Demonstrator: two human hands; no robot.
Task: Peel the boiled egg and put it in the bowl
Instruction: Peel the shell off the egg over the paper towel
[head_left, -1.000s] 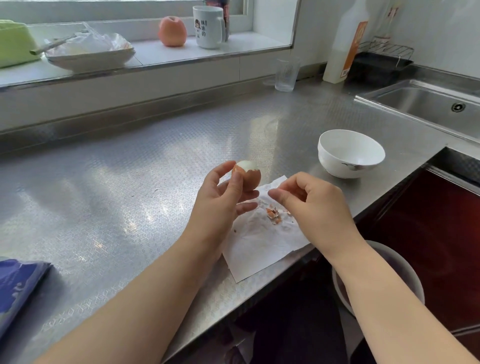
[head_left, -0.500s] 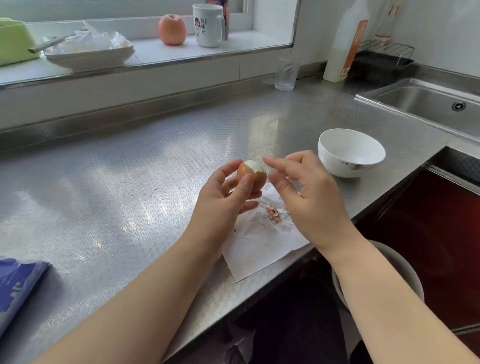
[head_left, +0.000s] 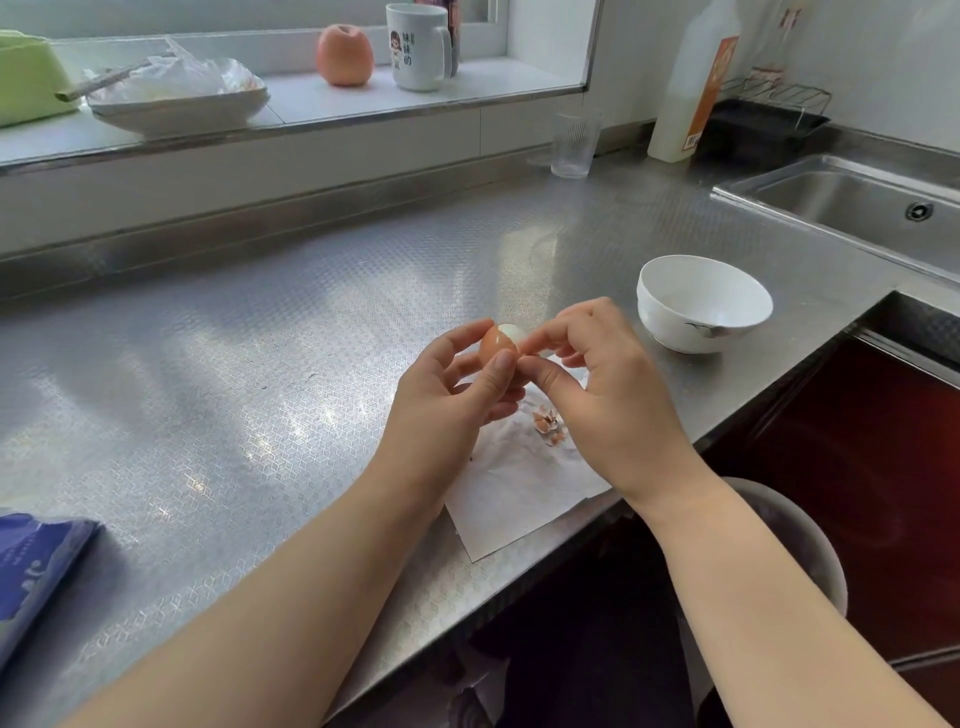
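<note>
Since half a second ago the right hand (head_left: 618, 400) has closed in from just beside the egg (head_left: 496, 345) and its thumb and forefinger now pinch at the egg's top, where the shell ends and bare white shows; a second ago that hand was down over the paper napkin (head_left: 514, 488).

Largest in view, the steel countertop (head_left: 260, 374) carries nearly everything. At its far right corner the sink (head_left: 852, 202) is set in, its basin bare down to the drain. On the window ledge behind the countertop's far edge, a wide white dish (head_left: 176, 111) holds crumpled clear plastic and a utensil that leans out over its left rim. A white mug (head_left: 418, 49) stands further right on the ledge with a round orange fruit (head_left: 344, 54) just beside it; what the mug holds cannot be told. A clear ribbed glass (head_left: 574, 145) stands at the countertop's far edge and looks empty.

Near the right edge, the white bowl (head_left: 704, 304) sits upright with nothing in it, just beyond the hands. The napkin lies at the near edge, one corner overhanging, with a small heap of brown shell bits (head_left: 548, 423) on it.

The left hand (head_left: 447, 410) grips the egg, thumb in front and fingers curled behind, holding it above the napkin's far edge. Most of the egg is brown shell.
</note>
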